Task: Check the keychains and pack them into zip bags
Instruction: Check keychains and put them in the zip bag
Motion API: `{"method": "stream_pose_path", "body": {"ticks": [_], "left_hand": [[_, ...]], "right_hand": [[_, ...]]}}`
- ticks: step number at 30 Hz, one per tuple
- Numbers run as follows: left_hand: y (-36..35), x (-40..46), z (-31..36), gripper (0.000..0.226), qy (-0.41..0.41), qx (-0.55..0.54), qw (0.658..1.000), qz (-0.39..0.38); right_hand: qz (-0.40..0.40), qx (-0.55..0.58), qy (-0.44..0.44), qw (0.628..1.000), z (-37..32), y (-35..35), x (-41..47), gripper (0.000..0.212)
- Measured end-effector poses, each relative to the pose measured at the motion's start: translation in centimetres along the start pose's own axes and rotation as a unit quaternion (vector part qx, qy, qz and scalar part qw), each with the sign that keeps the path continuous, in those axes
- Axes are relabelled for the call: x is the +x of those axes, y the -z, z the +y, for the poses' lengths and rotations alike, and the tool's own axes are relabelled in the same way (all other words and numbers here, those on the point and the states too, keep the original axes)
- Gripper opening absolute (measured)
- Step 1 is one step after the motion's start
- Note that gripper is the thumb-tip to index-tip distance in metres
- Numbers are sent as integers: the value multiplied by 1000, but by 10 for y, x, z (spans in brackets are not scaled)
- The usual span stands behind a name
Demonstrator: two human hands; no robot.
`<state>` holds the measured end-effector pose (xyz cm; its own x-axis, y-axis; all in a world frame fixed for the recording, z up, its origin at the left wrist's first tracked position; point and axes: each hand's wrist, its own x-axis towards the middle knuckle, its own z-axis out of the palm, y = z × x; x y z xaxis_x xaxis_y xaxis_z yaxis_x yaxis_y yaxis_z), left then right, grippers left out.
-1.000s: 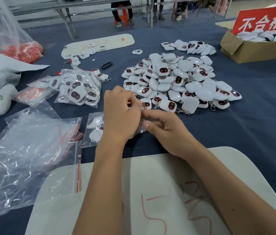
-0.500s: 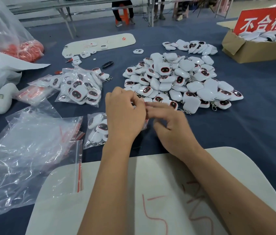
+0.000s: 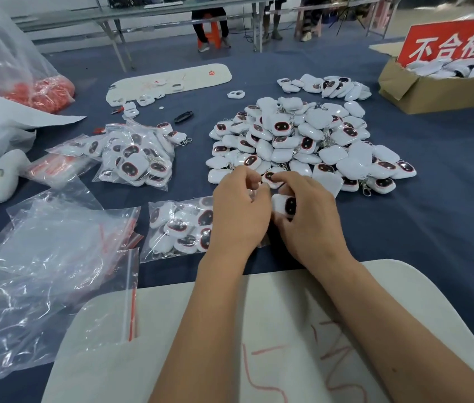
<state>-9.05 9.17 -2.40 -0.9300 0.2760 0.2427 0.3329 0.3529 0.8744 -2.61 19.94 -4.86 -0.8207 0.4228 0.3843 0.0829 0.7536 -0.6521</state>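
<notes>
A big pile of white keychains (image 3: pixel 302 141) with dark red-rimmed faces lies on the blue cloth ahead. At its near edge my right hand (image 3: pixel 311 228) grips one white keychain (image 3: pixel 285 206), face toward me. My left hand (image 3: pixel 238 219) is right beside it, fingers curled, thumb and forefinger pinching at that keychain's metal ring. A zip bag (image 3: pixel 177 228) partly filled with keychains lies flat under and left of my left wrist. Its mouth is hidden by my hand.
Filled bags (image 3: pixel 137 158) sit further left. Empty zip bags (image 3: pixel 41 257) are heaped at near left, overlapping a white board (image 3: pixel 230 330) under my forearms. At far right is a cardboard box (image 3: pixel 433 91) with a red sign, and a second board (image 3: pixel 169 80) lies beyond.
Both hands moved forward from the bag's mouth to the pile's near edge. My right hand now holds a keychain, and the bag lies on the cloth.
</notes>
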Motion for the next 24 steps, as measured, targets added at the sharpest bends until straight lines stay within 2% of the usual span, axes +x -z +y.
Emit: {"method": "stream_pose_path", "body": {"ticks": [2,4,6,10,12,16,18,21,24], "left_hand": [[2,1,-2,12,8,10,1000,-18],[3,0,-4,8,-8,27,999,-43],[4,-2,-4,17,-26,45,997,-63],[3,0,-5,15,-5,18,999,-32],[3,1,-5,16,4,-4,1000,-13],[4,-1,-2,6,36,-56,997,-25],[6,-1,-1,4,62,-87,993,-41],[11,0,-1,11,78,-97,991,-57],[14,1,-2,12,83,-93,989,-79]], "right_hand": [[-11,30,37,999,-1,-1,-1,65],[-17,56,85,995,-3,-3,-2,69],[-17,91,114,989,-5,-3,-2,75],[32,137,145,979,-9,1,-3,76],[55,168,94,980,-9,4,-4,68],[-10,272,-58,960,-5,10,1,29],[-21,298,-63,952,-3,12,2,29],[-47,334,-49,940,-1,11,2,41],[-62,347,-62,934,3,6,3,38]]}}
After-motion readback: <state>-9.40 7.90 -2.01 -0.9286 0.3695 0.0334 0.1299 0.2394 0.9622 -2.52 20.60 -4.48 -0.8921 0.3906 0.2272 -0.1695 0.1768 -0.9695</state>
